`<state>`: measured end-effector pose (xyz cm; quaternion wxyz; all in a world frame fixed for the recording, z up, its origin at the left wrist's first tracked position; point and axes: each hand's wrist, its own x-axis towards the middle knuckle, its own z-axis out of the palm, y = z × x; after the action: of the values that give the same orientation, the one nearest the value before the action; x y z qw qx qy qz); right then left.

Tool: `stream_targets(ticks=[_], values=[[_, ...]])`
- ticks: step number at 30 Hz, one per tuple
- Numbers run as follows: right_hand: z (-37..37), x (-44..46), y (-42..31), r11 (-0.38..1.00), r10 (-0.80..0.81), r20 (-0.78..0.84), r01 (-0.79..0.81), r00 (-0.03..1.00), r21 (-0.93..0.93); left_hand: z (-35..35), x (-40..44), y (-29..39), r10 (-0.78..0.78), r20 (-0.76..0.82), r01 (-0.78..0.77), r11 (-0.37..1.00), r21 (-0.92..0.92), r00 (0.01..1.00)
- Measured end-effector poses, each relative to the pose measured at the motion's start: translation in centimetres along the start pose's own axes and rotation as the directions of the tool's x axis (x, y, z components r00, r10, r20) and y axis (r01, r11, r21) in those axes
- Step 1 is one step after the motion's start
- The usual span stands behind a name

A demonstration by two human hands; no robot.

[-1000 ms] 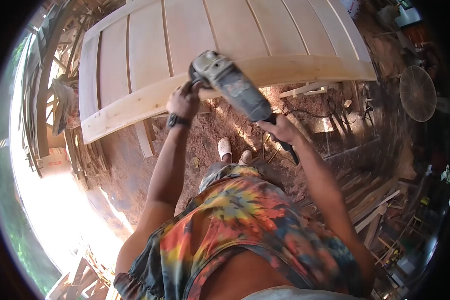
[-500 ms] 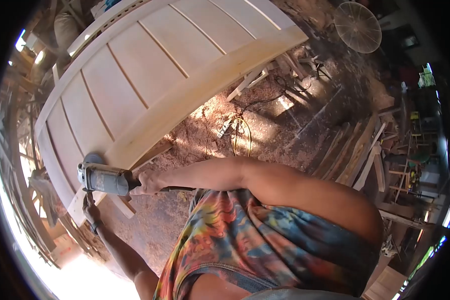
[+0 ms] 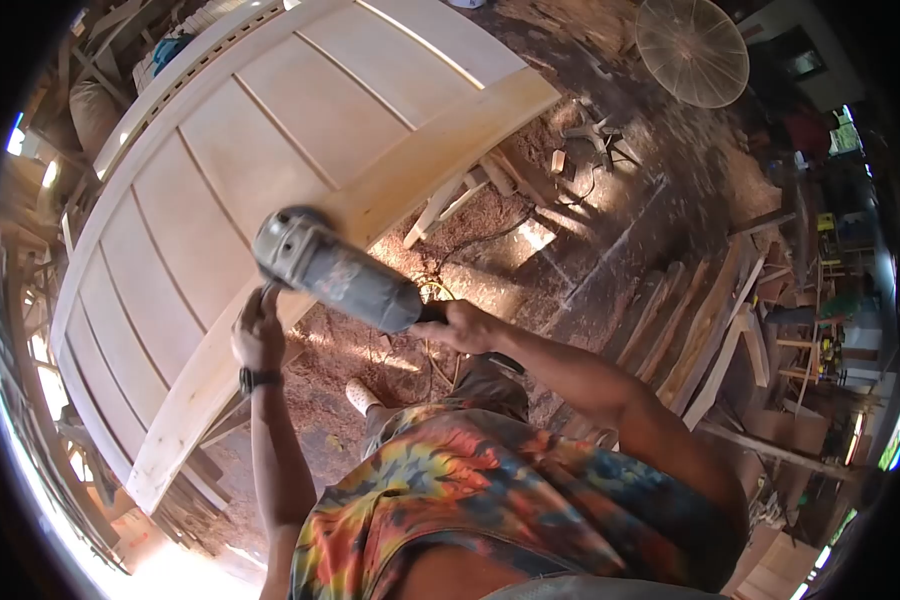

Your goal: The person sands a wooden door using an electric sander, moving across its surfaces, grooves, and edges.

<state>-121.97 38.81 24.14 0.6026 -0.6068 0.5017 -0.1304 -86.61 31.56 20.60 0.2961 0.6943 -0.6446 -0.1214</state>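
Note:
A large angle grinder (image 3: 345,275) lies across the front edge of a pale wooden panelled door (image 3: 200,190). Its round disc, partly hidden under the tool's head, meets the door's front rail (image 3: 410,160). My left hand (image 3: 258,335) is closed on the side handle by the head, though the fingers mostly hide that handle. At the tool's back end, my right hand (image 3: 462,325) wraps around the rear grip. Long grooves divide the door's boards.
Sawdust covers the floor, where a cord (image 3: 435,290) runs below the door. Loose planks (image 3: 675,320) lie to the right. A round mesh dish (image 3: 692,50) stands at the upper right. A filled sack (image 3: 92,115) is at the upper left.
The grinder has moved right and up along the door's front rail, from near its left end toward the middle. Both hands have travelled with it, and the camera view has shifted.

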Motion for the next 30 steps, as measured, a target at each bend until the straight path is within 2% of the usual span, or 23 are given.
stream_targets(ticks=[1, 2, 3, 4, 5, 6, 8, 9, 10, 11, 12, 13, 14, 15, 16, 17, 18, 19, 22, 24, 27, 30], values=[[-3.3, -1.6, 0.8, 0.999, -0.04, -0.084, 0.041, 0.996, 0.016, 2.9, 1.4, 2.9, 0.094, -0.024, -0.095, 0.995, -0.018, 0.995], [-6.6, -2.5, 3.1, 0.997, 0.029, -0.076, -0.023, 0.997, 0.077, 5.9, 3.1, 5.9, 0.251, -0.03, -0.249, 0.967, 0.044, 0.968], [-9.9, -3.4, 4.7, 0.998, 0.027, -0.096, -0.021, 0.995, 0.067, 8.4, 4.5, 8.9, 0.401, -0.012, -0.397, 0.911, 0.107, 0.916], [-13.6, -4.7, 4.9, 0.998, 0.031, -0.077, -0.027, 0.997, 0.053, 10.4, 5.7, 12.9, 0.396, 0.019, -0.396, 0.912, 0.104, 0.918], [-16.5, -4.8, 11.5, 0.994, 0.103, -0.104, -0.098, 0.989, 0.054, 12.4, 7.0, 16.9, 0.393, 0.05, -0.396, 0.913, 0.1, 0.918], [-18.7, -6.5, 9.6, 0.994, -0.049, -0.278, 0.073, 0.959, 0.078, 14.6, 8.6, 20.0, 0.451, 0.093, -0.458, 0.886, 0.076, 0.888], [-24.7, -8.2, 13.8, 0.985, 0.101, -0.293, -0.054, 0.951, 0.165, 19.8, 11.4, 25.6, 0.521, 0.103, -0.528, 0.846, 0.074, 0.848], [-27.3, -9.2, 13.5, 0.973, 0.179, -0.365, -0.109, 0.913, 0.206, 22.4, 12.9, 28.1, 0.529, 0.122, -0.538, 0.841, 0.061, 0.84], [-29.6, -9.7, 13.2, 0.957, 0.142, -0.424, -0.014, 0.894, 0.29, 23.7, 14.2, 31.6, 0.506, 0.201, -0.53, 0.844, 0.088, 0.839], [-32.1, -10.4, 13.7, 0.94, 0.135, -0.428, 0.021, 0.894, 0.339, 25.1, 15.9, 35.5, 0.241, 0.348, -0.266, 0.964, 0.024, 0.906], [-34.8, -11.0, 15.9, 0.914, 0.266, -0.43, -0.083, 0.863, 0.398, 24.7, 16.7, 39.3, 0.132, 0.454, -0.131, 0.991, -0.034, 0.881], [-36.8, -11.7, 15.5, 0.894, 0.256, -0.415, -0.051, 0.873, 0.445, 27.5, 18.0, 41.0, 0.133, 0.452, -0.131, 0.991, -0.036, 0.882], [-38.6, -12.1, 16.2, 0.881, 0.316, -0.453, -0.08, 0.834, 0.467, 28.8, 18.8, 43.1, 0.152, 0.463, -0.143, 0.988, -0.056, 0.873], [-40.7, -12.5, 17.3, 0.873, 0.286, -0.44, -0.042, 0.851, 0.486, 30.2, 19.4, 45.0, 0.14, 0.434, -0.138, 0.99, -0.038, 0.89], [-42.7, -12.9, 18.8, 0.884, 0.327, -0.456, -0.097, 0.828, 0.458, 31.3, 20.0, 46.6, 0.155, 0.419, -0.151, 0.988, -0.043, 0.895], [-43.2, -13.2, 17.4, 0.874, 0.324, -0.478, -0.065, 0.817, 0.481, 32.3, 20.5, 47.9, 0.139, 0.429, -0.126, 0.99, -0.057, 0.893], [-44.2, -13.2, 18.0, 0.887, 0.3, -0.483, -0.055, 0.823, 0.458, 30.6, 20.1, 49.4, 0.118, 0.469, -0.092, 0.993, -0.077, 0.875], [-45.1, -13.4, 18.4, 0.899, 0.279, -0.487, -0.047, 0.828, 0.436, 31.9, 20.4, 49.4, 0.124, 0.373, -0.086, 0.99, -0.116, 0.92], [-45.7, -13.3, 18.5, 0.905, 0.3, -0.479, -0.086, 0.825, 0.418, 32.3, 20.4, 48.1, 0.094, 0.401, -0.042, 0.99, -0.135, 0.911], [-45.0, -12.6, 18.2, 0.917, 0.263, -0.448, -0.078, 0.855, 0.39, 30.6, 19.4, 45.9, 0.071, 0.34, -0.037, 0.993, -0.108, 0.938], [-41.8, -10.9, 16.3, 0.928, 0.242, -0.408, -0.087, 0.88, 0.363, 25.8, 16.8, 40.3, 0.025, 0.367, 0.033, 0.988, -0.152, 0.93], [-37.6, -8.4, 13.6, 0.945, 0.173, -0.254, -0.088, 0.952, 0.316, 21.6, 13.1, 32.3, 0.029, 0.292, 0.017, 0.988, -0.154, 0.956]])
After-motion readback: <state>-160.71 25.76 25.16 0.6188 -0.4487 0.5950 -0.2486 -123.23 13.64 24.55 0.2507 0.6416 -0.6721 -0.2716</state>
